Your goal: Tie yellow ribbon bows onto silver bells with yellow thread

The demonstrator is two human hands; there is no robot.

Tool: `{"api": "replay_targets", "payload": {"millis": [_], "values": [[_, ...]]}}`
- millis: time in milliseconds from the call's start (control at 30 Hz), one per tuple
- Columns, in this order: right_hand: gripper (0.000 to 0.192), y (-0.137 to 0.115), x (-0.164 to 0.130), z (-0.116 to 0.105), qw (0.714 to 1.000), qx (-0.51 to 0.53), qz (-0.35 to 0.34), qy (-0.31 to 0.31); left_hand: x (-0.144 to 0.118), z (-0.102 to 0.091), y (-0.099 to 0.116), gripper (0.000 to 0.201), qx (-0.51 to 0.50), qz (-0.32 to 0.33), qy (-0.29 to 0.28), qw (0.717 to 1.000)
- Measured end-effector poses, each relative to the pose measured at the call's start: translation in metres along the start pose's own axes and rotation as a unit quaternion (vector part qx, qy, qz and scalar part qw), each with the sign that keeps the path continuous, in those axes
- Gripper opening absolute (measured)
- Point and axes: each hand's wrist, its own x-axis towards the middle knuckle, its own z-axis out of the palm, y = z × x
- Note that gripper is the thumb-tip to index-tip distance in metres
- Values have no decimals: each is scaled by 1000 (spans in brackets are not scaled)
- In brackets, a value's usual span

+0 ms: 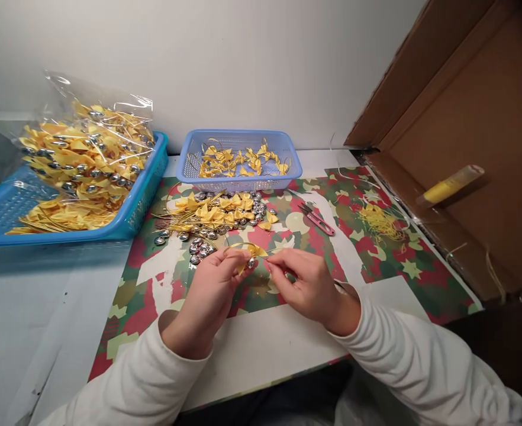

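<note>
Looking forward and down from the head, close over both hands, left hand and right hand sitting mid-frame. Facing the wall across the table, taking in baskets beyond and cardboard at right. Only one view.

Place: small piecework craft bench, likely home workshop.
Evidence, left of frame: blue basket heaped with bagged yellow bows.
Centre: loose bows and silver beads on the table.
Right: open cardboard box.
</note>
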Motion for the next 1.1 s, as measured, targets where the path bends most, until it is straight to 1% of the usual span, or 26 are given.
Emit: {"api": "replay_targets", "payload": {"millis": [400, 567, 733, 900, 1100], "values": [[16, -1, 1, -2, 1000, 5, 6, -14, 0, 1, 0, 16, 16, 4, 8, 1000], [17, -1, 1, -3, 1000, 7, 9, -17, -2, 0, 0, 18, 42, 8, 12, 999], [17, -1, 1, -3, 1000, 7, 13, -14, -1, -2, -1, 15, 62, 9, 16, 998], [16, 0, 0, -2, 1000, 10, 20, -11, 0, -2, -3, 14, 55, 22, 13, 998], [16, 0, 0, -2, 1000, 20, 19, -7, 1, -4, -4, 18, 54, 16, 4, 998]]}}
